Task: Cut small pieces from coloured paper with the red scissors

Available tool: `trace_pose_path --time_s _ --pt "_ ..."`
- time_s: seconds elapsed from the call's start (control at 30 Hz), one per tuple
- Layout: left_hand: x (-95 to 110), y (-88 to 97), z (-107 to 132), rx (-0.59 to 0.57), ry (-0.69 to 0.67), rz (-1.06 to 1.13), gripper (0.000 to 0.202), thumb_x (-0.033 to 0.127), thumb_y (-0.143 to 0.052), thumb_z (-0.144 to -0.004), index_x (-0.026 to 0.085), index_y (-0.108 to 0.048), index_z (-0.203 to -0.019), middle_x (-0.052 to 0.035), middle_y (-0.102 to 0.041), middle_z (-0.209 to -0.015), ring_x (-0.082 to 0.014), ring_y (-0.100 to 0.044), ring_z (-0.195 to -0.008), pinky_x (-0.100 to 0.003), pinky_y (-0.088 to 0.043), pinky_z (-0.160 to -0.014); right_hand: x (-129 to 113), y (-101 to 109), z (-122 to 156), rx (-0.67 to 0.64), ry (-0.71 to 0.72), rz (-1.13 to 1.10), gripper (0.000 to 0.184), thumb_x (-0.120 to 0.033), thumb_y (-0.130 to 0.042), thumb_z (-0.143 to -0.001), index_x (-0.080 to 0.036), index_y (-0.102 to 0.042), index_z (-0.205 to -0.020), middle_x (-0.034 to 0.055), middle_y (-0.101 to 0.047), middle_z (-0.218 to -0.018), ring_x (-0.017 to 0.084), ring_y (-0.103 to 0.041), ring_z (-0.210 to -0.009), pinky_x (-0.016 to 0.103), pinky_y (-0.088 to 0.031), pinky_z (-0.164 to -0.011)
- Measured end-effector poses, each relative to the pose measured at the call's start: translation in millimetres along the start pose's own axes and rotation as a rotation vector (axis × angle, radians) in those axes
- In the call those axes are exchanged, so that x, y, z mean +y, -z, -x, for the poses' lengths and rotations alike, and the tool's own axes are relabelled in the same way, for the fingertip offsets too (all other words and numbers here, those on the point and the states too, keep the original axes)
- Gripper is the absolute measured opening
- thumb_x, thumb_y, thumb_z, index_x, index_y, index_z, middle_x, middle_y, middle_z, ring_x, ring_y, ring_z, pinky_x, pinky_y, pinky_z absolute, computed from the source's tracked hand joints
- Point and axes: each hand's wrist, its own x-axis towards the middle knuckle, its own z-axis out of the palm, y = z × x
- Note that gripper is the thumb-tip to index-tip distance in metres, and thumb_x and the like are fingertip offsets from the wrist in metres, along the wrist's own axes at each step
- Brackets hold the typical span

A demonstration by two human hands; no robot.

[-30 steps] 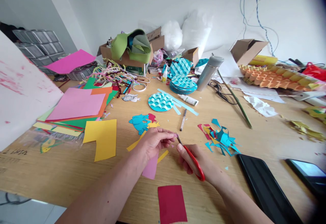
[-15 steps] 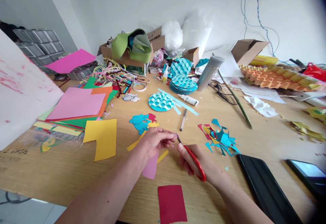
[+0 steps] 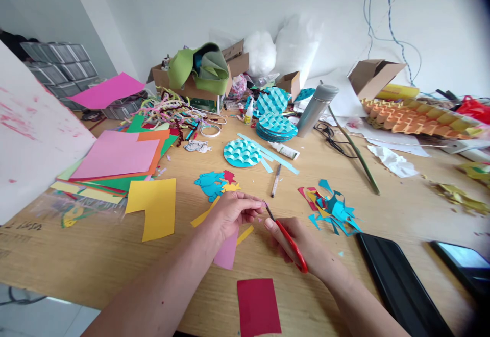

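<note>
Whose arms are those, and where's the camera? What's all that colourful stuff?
Those are one person's bare hands, not a robot's. The camera is worn on that person's head, looking forward and down. The right hand holds red-handled scissors. The left hand pinches a tiny bit of pink paper by the scissors' tips. On the wooden table lie a dark red paper, a yellow sheet, blue paper fish, a pile of scraps and a pen.

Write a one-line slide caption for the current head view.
The right hand points red-handled scissors at a small pink paper piece in the left hand; a blue paper fish lies beyond.
</note>
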Motion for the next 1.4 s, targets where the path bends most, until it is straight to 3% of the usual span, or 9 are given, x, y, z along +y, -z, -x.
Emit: trace_pose_path --time_s 0.7,1.17,1.4 --pt "-1.1 -0.3 -0.1 0.005 -0.007 -0.001 0.017 0.021 -0.078 -0.053 0.008 -0.07 -0.061 -0.0069 -0.064 -0.061 -0.0066 -0.05 -0.051 -0.021 -0.032 -0.049 5.6 -3.6 -1.7 0.048 0.0 -0.006 0.051 -0.059 -0.044 -0.085 -0.018 -0.045 -0.055 -0.0038 -0.043 -0.042 0.008 -0.041 -0.036 0.018 -0.027 -0.035" --pt "-0.7 2.1 -1.7 0.015 -0.002 -0.005 0.02 0.027 -0.075 -0.058 0.009 -0.069 -0.065 -0.0058 -0.063 -0.061 -0.0073 -0.052 -0.05 -0.021 -0.037 -0.05 0.6 -2.7 -0.5 0.038 -0.073 -0.084 0.054 -0.065 -0.045 -0.081 -0.018 -0.046 -0.055 -0.004 -0.044 -0.04 0.008 -0.041 -0.035 0.017 -0.028 -0.035" --pt "1.1 1.4 -0.3 0.045 -0.066 -0.21 0.023 0.032 -0.075 -0.058 0.011 -0.067 -0.066 -0.0072 -0.066 -0.068 -0.007 -0.05 -0.051 -0.021 -0.038 -0.049 2.0 -2.0 0.4 0.04 -0.081 -0.092 0.054 -0.065 -0.045 -0.082 -0.017 -0.046 -0.055 -0.0038 -0.045 -0.041 0.007 -0.041 -0.036 0.017 -0.028 -0.034"
